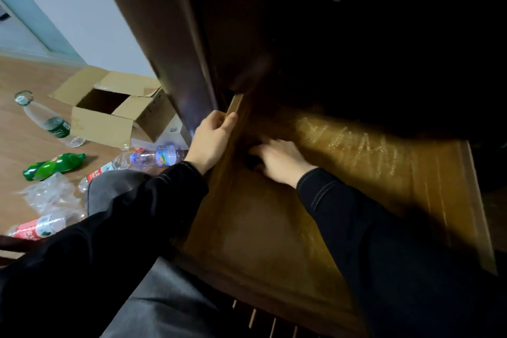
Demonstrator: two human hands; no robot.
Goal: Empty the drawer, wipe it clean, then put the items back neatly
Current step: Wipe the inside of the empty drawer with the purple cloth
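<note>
A brown wooden drawer is pulled out from a dark desk, and its bare bottom shows pale scratch marks at the back. My left hand grips the top of the drawer's left side wall. My right hand lies inside the drawer near the left wall, palm down, fingers spread over a small dark thing. Blur and shadow hide what that thing is and whether the hand grips it. The back of the drawer is in deep shadow under the desk.
The dark desk side panel stands left of the drawer. On the wooden floor to the left lie an open cardboard box, several plastic bottles including a green one, and crumpled clear plastic.
</note>
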